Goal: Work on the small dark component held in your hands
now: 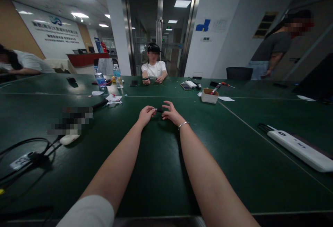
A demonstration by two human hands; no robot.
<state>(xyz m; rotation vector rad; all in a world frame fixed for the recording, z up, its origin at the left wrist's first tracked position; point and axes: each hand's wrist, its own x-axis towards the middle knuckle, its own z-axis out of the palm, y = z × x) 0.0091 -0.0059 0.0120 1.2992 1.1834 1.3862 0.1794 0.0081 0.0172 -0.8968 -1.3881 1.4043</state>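
Over the middle of the green table (161, 157), my left hand (146, 116) pinches the pale, metal-looking end of a small black piece (159, 110). Its exact kind is too small to make out. The dark end points right, toward my right hand (172, 113). That hand has its thumb and fingers spread around the dark end, and I cannot tell whether they touch it. A metal bracelet (183, 125) circles my right wrist.
Bottles (118, 76), paper scraps (113, 98) and cables (44, 147) lie left. A small box (209, 95) holding a tube stands right of centre, beyond it a screwdriver (227, 85). A white power strip (296, 149) lies far right. Someone (154, 69) sits opposite.
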